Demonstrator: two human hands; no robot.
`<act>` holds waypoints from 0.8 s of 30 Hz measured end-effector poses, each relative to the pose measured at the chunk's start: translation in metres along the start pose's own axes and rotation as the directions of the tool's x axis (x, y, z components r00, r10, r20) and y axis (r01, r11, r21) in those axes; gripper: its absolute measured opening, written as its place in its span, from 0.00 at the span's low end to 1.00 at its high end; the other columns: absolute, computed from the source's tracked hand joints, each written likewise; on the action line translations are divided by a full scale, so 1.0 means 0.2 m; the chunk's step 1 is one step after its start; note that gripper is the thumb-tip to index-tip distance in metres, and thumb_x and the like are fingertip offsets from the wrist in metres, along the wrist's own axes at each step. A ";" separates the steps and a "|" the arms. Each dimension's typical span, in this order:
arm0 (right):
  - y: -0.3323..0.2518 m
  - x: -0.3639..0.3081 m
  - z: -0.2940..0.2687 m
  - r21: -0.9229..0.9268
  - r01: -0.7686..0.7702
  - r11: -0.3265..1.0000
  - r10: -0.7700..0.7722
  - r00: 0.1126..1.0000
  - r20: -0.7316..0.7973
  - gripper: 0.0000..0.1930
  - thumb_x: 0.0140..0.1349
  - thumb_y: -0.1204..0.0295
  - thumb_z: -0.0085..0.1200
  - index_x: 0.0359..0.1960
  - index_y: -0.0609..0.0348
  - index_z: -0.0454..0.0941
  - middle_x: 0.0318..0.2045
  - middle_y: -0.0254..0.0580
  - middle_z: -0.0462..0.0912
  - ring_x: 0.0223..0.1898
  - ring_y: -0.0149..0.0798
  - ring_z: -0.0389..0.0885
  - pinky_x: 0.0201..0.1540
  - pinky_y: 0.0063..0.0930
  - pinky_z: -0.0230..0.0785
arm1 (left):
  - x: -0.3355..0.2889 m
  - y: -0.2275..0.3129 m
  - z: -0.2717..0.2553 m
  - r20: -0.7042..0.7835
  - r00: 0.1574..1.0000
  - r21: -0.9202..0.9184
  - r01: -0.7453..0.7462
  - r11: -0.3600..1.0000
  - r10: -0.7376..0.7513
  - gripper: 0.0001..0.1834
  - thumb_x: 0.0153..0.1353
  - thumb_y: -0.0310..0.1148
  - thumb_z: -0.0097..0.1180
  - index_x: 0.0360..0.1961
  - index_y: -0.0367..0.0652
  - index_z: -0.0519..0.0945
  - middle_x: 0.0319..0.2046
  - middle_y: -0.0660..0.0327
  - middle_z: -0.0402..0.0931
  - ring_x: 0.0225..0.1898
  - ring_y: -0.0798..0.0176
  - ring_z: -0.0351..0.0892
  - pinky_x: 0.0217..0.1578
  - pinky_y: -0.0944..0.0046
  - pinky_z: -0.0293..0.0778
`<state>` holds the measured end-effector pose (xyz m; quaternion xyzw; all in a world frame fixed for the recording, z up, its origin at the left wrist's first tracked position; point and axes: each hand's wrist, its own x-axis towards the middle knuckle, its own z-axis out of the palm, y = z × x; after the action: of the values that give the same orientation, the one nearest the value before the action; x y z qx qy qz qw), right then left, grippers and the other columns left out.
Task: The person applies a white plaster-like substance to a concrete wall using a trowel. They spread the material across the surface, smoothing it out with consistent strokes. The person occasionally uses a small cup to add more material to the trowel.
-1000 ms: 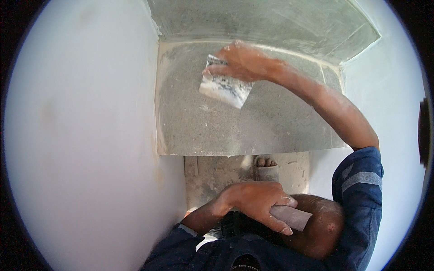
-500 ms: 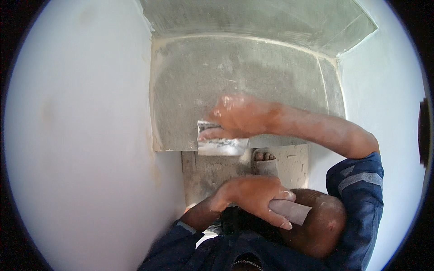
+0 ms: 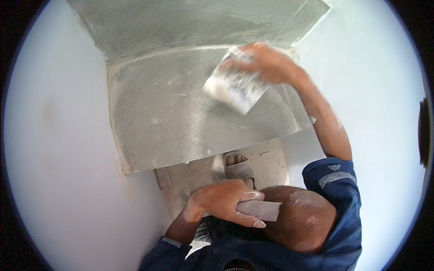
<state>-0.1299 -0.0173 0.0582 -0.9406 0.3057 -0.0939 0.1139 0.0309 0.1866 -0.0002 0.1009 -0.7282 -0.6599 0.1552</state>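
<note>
My right hand, blurred by motion, grips a flat, squarish putty blade smeared with white and dark patches. Its fingers lie across the upper face of the blade. Hand and blade are over the far right part of a grey concrete slab; whether the blade touches it I cannot tell. Closer to my body, my left hand is closed around a folded grey strip that looks like sandpaper, its free end sticking out to the right beside my bent knee. White dust coats the fingertips.
Pale walls stand close on the left and right. A grey back panel rises beyond the slab, with a whitish seam between them. Below the slab's front edge, my sandaled foot rests on the dusty floor.
My right hand has swung away from the slab's front edge toward its far right, carrying the putty blade. The view has tilted and shifted. My left hand keeps its hold on the grey strip.
</note>
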 end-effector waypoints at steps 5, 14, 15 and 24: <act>0.39 -0.31 -0.15 0.004 -0.721 0.692 0.721 0.692 -0.023 0.27 0.57 0.45 0.45 0.36 0.59 0.79 0.23 0.41 0.80 0.24 0.35 0.80 0.29 0.32 0.73 | -0.01 -0.03 0.03 -0.077 0.996 0.106 -0.028 0.994 0.036 0.31 0.46 0.59 0.57 0.28 0.35 0.76 0.13 0.50 0.70 0.15 0.51 0.73 0.18 0.60 0.64; 0.03 -0.33 0.15 -0.121 -0.661 0.741 0.649 0.659 0.380 0.39 0.52 0.36 0.41 0.53 0.58 0.68 0.48 0.50 0.72 0.55 0.49 0.66 0.57 0.47 0.60 | -0.01 -0.05 0.03 -0.059 0.998 0.059 -0.013 0.998 0.016 0.29 0.45 0.57 0.58 0.24 0.36 0.74 0.11 0.52 0.68 0.13 0.52 0.71 0.17 0.59 0.63; 0.01 -0.33 0.12 -0.119 -0.652 0.749 0.645 0.675 0.357 0.38 0.53 0.37 0.41 0.53 0.58 0.69 0.49 0.51 0.72 0.55 0.49 0.66 0.57 0.46 0.61 | -0.02 -0.06 0.03 -0.052 0.999 0.024 0.005 1.000 -0.003 0.29 0.45 0.57 0.59 0.24 0.36 0.74 0.11 0.52 0.67 0.13 0.53 0.71 0.17 0.60 0.63; 0.18 -0.52 0.13 0.081 -0.781 0.619 0.755 0.621 0.210 0.28 0.59 0.46 0.42 0.53 0.54 0.71 0.48 0.54 0.72 0.56 0.50 0.65 0.57 0.44 0.60 | -0.06 -0.09 0.00 -0.086 0.994 -0.005 0.067 0.998 -0.068 0.29 0.43 0.55 0.61 0.29 0.35 0.75 0.13 0.49 0.69 0.15 0.55 0.72 0.19 0.61 0.64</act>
<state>-0.2259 0.0203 0.0123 -0.7101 0.6604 0.0127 0.2438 0.0402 0.1888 -0.0195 0.1535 -0.7163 -0.6606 0.1639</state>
